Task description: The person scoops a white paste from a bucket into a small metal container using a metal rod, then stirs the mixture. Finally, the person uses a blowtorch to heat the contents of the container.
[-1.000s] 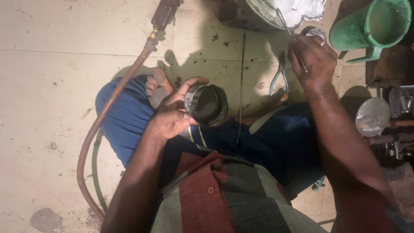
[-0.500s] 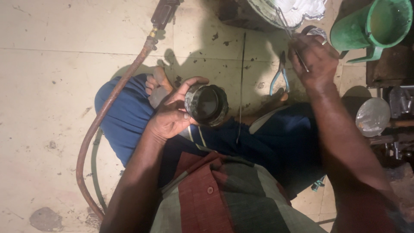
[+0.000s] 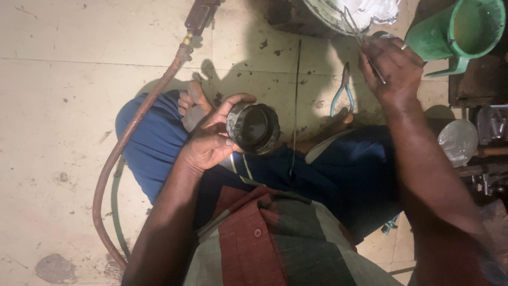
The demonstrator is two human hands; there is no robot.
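From the head view, the person sits cross-legged on a stained tile floor [image 3: 63,90], blue trousers filling the middle of the frame. The left hand [image 3: 209,140], just left of centre, is closed around a short, dark metal ring-shaped part [image 3: 254,128], thumb over the top rim and fingers curled beneath, its open mouth turned up toward the camera. The inside looks dark and grimy; no white paste shows on it, so I judge it not yet coated.

In the upper right, the right hand [image 3: 391,69] pinches a thin metal rod [image 3: 360,34], fingers clamped on its lower end. The rod's far tip reaches into a round container [image 3: 323,10] holding a white pasty mass [image 3: 370,8] at the top edge of the frame. Whether any paste clings to the tip I cannot tell. The two hands are well apart.

Around them: a green plastic jug [image 3: 460,32] in the top right corner, blue-handled pliers [image 3: 341,95] on the floor between the hands, a long thin wire [image 3: 295,106] beside the part, and a reddish hose [image 3: 127,143] curving down the left side.
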